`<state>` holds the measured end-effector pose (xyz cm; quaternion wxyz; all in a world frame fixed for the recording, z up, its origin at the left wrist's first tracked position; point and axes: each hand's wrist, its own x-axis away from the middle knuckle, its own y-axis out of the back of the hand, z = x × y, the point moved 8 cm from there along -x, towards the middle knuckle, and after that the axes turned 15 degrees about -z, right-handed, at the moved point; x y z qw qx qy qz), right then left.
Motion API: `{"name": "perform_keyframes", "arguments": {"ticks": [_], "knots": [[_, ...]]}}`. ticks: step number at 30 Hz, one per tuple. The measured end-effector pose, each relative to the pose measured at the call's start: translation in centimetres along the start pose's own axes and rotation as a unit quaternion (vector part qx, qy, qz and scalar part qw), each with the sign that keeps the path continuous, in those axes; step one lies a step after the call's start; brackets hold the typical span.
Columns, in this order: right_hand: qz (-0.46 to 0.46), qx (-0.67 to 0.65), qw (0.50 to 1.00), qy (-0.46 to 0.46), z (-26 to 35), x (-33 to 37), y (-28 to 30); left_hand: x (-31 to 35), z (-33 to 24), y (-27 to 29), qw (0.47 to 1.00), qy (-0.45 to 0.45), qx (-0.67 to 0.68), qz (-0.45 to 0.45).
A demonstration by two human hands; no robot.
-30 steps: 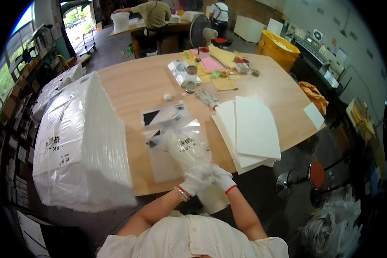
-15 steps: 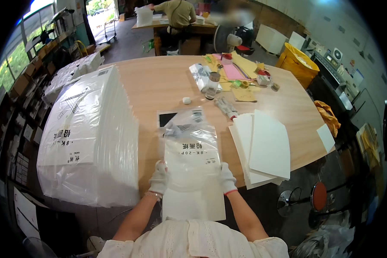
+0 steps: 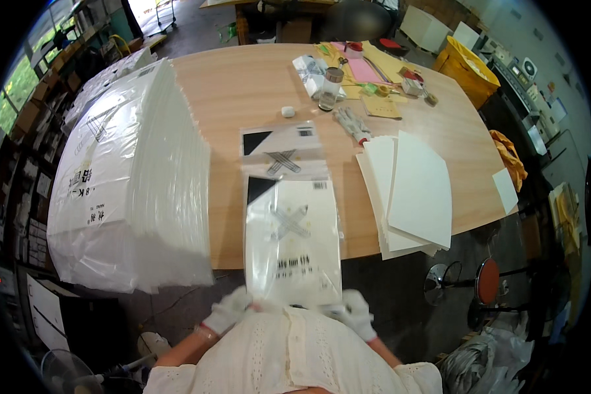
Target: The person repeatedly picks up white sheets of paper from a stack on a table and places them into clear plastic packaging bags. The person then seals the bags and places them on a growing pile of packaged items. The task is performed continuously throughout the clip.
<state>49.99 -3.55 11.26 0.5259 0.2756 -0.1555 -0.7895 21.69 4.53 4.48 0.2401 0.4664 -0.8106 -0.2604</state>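
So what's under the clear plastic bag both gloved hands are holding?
The far half of the plastic bag lies on the wooden table, overlapping another flat bag. The near half overhangs the edge, above the floor. The table beneath is hidden.

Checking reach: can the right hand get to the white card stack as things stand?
Probably yes, once freed. The right hand grips the plastic bag near edge; the white card stack lies just right of it, nothing between.

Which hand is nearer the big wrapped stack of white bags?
Left. The left hand grips the clear bag's near corner, just beside the wrapped stack; the right hand holds the opposite corner, farther away.
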Motion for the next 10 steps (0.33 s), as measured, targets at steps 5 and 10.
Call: {"name": "perform_keyframes", "arguments": {"ticks": [5,10], "knots": [[-0.053,0.123,0.988,-0.073,-3.1,0.7,-1.5,-1.8,-3.6,1.6,0.991,-0.008,0.093,-0.091],[-0.027,0.389,0.917,-0.091,-8.7,-1.6,-0.6,-5.2,0.2,0.4,0.978,-0.002,-0.020,-0.206]]}}
